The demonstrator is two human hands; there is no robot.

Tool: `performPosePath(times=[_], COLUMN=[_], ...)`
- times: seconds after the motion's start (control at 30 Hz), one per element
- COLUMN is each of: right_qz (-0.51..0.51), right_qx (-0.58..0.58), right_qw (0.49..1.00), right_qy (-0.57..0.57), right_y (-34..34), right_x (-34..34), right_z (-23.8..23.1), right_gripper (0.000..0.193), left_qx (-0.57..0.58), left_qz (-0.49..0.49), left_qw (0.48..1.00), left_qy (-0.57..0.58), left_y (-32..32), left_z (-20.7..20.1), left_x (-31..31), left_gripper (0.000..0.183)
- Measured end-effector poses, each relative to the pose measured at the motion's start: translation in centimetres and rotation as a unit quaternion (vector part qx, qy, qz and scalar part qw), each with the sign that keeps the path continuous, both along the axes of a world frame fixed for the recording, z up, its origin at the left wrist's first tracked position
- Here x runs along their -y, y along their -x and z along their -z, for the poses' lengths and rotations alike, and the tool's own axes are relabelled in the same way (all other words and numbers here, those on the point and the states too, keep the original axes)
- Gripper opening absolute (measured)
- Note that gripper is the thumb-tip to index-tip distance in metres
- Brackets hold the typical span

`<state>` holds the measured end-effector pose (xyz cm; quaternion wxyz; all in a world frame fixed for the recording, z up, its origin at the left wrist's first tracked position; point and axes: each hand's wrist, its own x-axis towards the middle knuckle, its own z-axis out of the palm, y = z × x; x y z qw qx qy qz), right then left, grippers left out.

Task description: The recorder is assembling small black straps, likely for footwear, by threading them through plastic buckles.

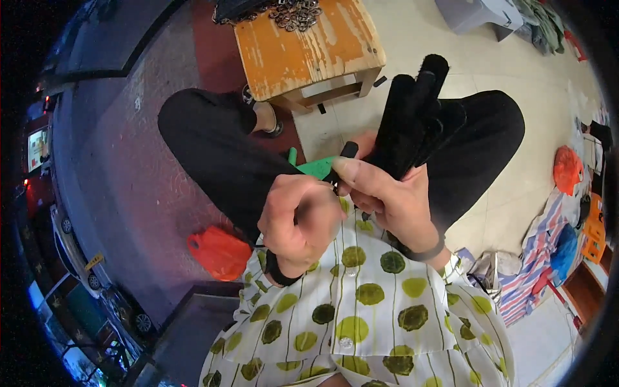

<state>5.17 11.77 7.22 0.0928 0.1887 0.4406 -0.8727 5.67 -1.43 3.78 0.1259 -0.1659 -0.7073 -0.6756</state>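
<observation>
My right hand (393, 203) is closed, its thumb pressing down on a narrow black strip (349, 150). A bunch of black fuzzy straps (412, 109) with rounded ends sticks up from beside that hand's palm, over my right thigh. Close by on the left, my left hand (300, 222) is curled with its fingers drawn in, partly blurred. What its fingertips grip is hidden. Between and just beyond both hands shows a bright green piece (316, 169), whose full shape is covered by the fingers.
A worn wooden stool (309, 48) stands ahead, with a pile of metal rings (296, 14) on top. Red plastic bags lie on the left (220, 253) and right (567, 169). A striped woven bag (532, 258) and orange basket (594, 229) sit at the right.
</observation>
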Motion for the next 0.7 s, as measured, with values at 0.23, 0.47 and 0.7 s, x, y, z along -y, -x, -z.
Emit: performPosePath(times=[0.23,0.47,0.7], right_qz=[0.032,-0.017,0.036], right_qx=[0.027,-0.115,-0.009], right_qw=[0.999,0.960,0.995], right_qy=[-0.008,-0.256,-0.094], right_y=[-0.5,-0.6,-0.8], right_x=[0.6,0.8,0.8], right_z=[-0.1,-0.2,0.8], right_gripper=[0.013,0.008,0.015], left_qx=[0.088,0.108,0.227], left_qz=[-0.042,-0.051,-0.011], left_qw=[0.995,0.990,0.974], left_qy=[0.005,0.069,-0.012], left_y=[-0.5,-0.3,0.2], left_z=[-1.2,-2.9,-2.9], left_x=[-0.4,-0.9,-1.0], left_gripper=[0.009,0.014,0.016])
